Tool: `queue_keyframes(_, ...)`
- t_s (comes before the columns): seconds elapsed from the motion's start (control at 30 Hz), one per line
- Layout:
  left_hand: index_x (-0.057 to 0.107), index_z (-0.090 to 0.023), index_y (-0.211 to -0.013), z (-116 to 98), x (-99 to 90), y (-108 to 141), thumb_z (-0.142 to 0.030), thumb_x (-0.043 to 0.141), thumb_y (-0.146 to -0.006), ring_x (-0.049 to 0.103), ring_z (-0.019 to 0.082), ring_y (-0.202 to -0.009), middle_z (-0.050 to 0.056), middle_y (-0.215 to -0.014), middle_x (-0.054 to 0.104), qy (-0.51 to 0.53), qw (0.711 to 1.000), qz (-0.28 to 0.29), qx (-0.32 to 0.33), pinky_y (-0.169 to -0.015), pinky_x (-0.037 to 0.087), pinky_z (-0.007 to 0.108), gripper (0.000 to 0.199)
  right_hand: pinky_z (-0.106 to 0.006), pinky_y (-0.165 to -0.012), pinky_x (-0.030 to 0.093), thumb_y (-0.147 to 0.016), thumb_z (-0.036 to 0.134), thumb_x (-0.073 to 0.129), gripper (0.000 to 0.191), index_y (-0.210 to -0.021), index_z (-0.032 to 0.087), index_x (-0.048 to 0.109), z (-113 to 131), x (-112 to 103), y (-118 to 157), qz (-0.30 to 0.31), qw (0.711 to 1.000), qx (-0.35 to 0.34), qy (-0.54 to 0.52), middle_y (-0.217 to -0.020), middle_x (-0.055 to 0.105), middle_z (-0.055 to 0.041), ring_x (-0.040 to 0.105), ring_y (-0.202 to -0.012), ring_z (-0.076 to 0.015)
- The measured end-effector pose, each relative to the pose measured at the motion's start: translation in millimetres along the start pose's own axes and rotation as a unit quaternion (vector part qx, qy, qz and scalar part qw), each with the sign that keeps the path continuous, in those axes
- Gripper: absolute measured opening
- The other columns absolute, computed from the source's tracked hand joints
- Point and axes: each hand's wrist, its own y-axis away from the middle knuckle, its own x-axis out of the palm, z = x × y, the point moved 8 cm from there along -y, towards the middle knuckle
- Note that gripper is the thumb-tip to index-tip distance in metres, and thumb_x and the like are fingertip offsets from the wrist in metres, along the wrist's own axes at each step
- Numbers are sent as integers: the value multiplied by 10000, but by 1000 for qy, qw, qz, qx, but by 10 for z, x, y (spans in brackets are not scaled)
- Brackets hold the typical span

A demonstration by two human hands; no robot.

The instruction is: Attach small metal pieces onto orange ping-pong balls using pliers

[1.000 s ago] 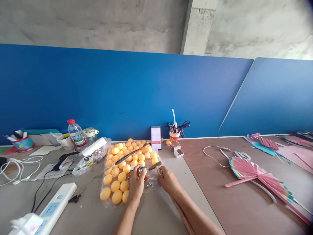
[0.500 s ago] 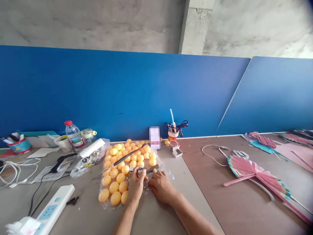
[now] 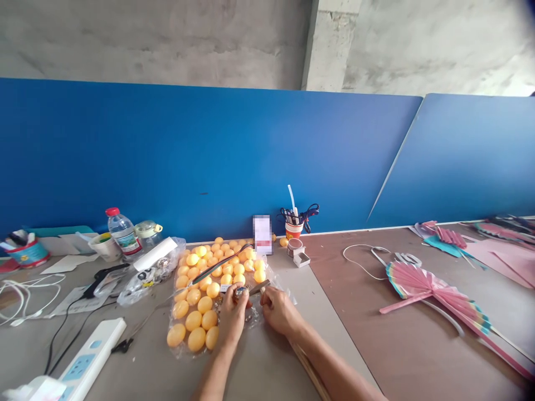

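My left hand [image 3: 232, 317] is closed, with thumb and fingers pinching a small shiny round metal piece [image 3: 241, 291]; its exact kind is too small to make out. Close to its right, my right hand [image 3: 277, 311] forms a fist around a hammer. The hammer's dark head [image 3: 258, 287] shows between the hands, and its wooden handle [image 3: 311, 370] runs back under my forearm. Both hands are over the near right edge of a clear plastic bag of orange balls [image 3: 194, 320]. Small metal bits [image 3: 249, 318] lie between the hands, partly hidden.
A dark strap-like strip [image 3: 221, 263] lies across the balls. Left are a power strip [image 3: 90, 356], cables, a water bottle [image 3: 124, 234] and a plastic bag [image 3: 146, 281]. Behind stand a pen cup [image 3: 294, 229] and small box [image 3: 301, 259]. A pink paper fan [image 3: 434, 292] is right.
My right hand has lifted slightly and shifted right, curling into a tighter fist. More of the wooden handle shows beneath my forearm. The left hand keeps its pinch almost in place.
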Motion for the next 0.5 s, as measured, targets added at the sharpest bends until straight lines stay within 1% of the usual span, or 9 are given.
queue_keyframes(0.1, 599, -208, -1044, -21, 21, 24, -565, 583, -786, 681, 237, -697, 75, -914, 725, 12, 1000, 7, -6, -731, 549, 397, 440, -238, -590, 365, -618, 77, 485, 142, -643, 215, 465, -31, 2, -3, 7, 999, 44, -28, -660, 570, 7, 521, -616, -137)
queue_keyframes(0.27, 602, -208, -1036, -42, 47, 52, -582, 576, -785, 679, 231, -723, 69, -903, 703, 6, 1000, 12, -2, -747, 555, 383, 450, -254, -581, 364, -655, 132, 495, 106, -708, 225, 494, -53, -36, -3, -15, 994, 71, -83, -611, 535, 38, 485, -566, -136)
queue_keyframes(0.33, 608, -209, -1028, -42, 50, 54, -588, 580, -782, 687, 241, -768, 80, -943, 711, 4, 1000, 12, 3, -769, 560, 389, 453, -262, -577, 367, -677, 155, 507, 85, -722, 228, 503, -87, -27, -4, -14, 991, 80, -108, -589, 524, 46, 486, -551, -139)
queue_keyframes(0.5, 651, -214, -1004, -32, 39, 44, -547, 585, -793, 703, 270, -975, 105, -1084, 739, -10, 1000, 2, 29, -880, 556, 396, 400, -269, -550, 373, -729, 230, 558, 25, -714, 226, 539, -140, 74, -10, 16, 973, 113, -201, -528, 525, 50, 486, -499, -139)
